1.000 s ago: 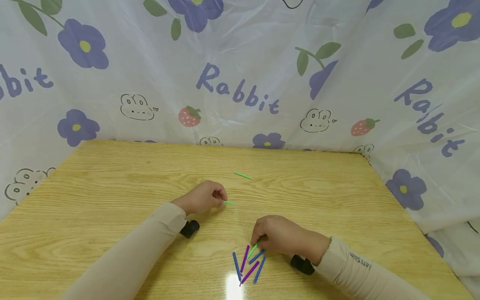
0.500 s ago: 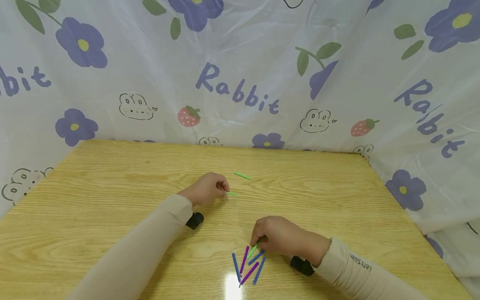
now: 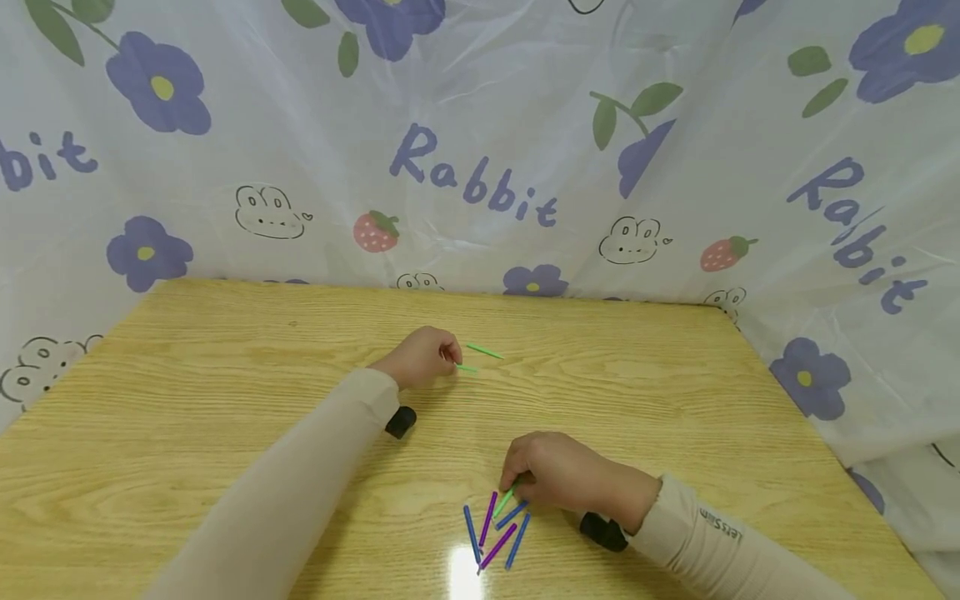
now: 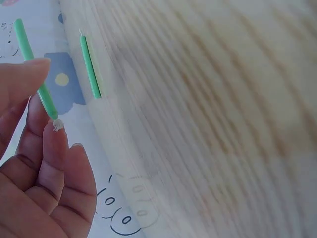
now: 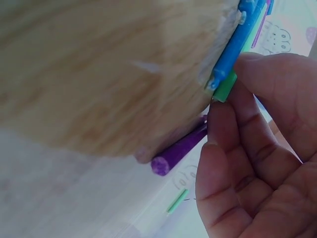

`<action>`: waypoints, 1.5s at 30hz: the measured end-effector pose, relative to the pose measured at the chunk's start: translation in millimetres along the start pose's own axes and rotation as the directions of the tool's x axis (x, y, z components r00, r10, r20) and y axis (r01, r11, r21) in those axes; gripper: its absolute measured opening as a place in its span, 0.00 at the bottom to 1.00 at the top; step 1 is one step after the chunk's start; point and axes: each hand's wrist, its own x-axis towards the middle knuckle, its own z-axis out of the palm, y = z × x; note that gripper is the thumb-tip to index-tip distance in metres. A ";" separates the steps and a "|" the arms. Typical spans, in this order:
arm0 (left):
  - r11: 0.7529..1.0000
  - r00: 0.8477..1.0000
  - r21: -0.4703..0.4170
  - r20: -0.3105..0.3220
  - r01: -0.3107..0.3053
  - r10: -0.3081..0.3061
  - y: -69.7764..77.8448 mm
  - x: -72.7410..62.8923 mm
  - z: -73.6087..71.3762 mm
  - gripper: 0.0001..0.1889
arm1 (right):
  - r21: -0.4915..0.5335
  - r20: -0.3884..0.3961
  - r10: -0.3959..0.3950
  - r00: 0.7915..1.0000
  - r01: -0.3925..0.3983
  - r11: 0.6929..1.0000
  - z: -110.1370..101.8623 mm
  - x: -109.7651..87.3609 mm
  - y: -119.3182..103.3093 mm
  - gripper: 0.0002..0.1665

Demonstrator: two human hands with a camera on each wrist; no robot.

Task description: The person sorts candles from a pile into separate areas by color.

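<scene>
My left hand (image 3: 423, 357) pinches a thin green candle (image 4: 48, 101) between thumb and fingers; a white wick shows at its lower end in the left wrist view. Just beyond that hand, a second green candle (image 3: 485, 352) lies on the table. Nearer the front, my right hand (image 3: 553, 468) pinches a third green candle (image 5: 226, 88) at the top of a loose cluster. Close by lie three blue candles, one (image 3: 513, 515) right beside the pinched candle, and two purple candles, one (image 3: 488, 518) just to its left. The right hand's fingertips are partly hidden in the head view.
The wooden table (image 3: 660, 400) runs back to a white curtain (image 3: 480, 100) printed with flowers and rabbits, which also hangs along both sides. A black wrist camera (image 3: 401, 422) sits under the left wrist and another black camera (image 3: 602, 532) under the right.
My left hand has moved away from me and slightly right with its green candle, closer to the one lying at the back. The right hand and the cluster have stayed put.
</scene>
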 end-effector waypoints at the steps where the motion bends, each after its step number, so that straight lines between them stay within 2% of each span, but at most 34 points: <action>1: 1.000 1.000 -0.001 0.000 0.001 -0.001 0.2 2.4 -0.2 0.04 | -0.001 0.001 0.000 1.000 0.000 1.000 0.0 -0.2 0.1 0.07; 13: 0.999 0.999 0.027 -0.010 0.038 -0.037 6.6 27.5 -2.2 0.04 | 0.008 -0.004 -0.001 1.000 0.001 1.000 -2.9 -1.3 0.9 0.07; 28: 0.992 0.996 0.091 -0.005 0.084 -0.084 6.9 41.3 0.8 0.05 | 0.009 0.004 0.016 1.000 -0.016 1.000 -2.7 -0.4 1.1 0.08; 38: 0.987 0.994 0.119 0.001 0.107 -0.108 12.5 43.6 5.8 0.06 | 0.000 0.007 0.009 1.000 -0.009 1.000 -2.6 1.4 0.6 0.07; 45: 0.980 0.992 0.152 -0.006 0.129 -0.130 2.1 57.1 15.6 0.08 | 0.010 0.005 0.020 1.000 -0.020 1.000 -0.6 0.4 1.6 0.07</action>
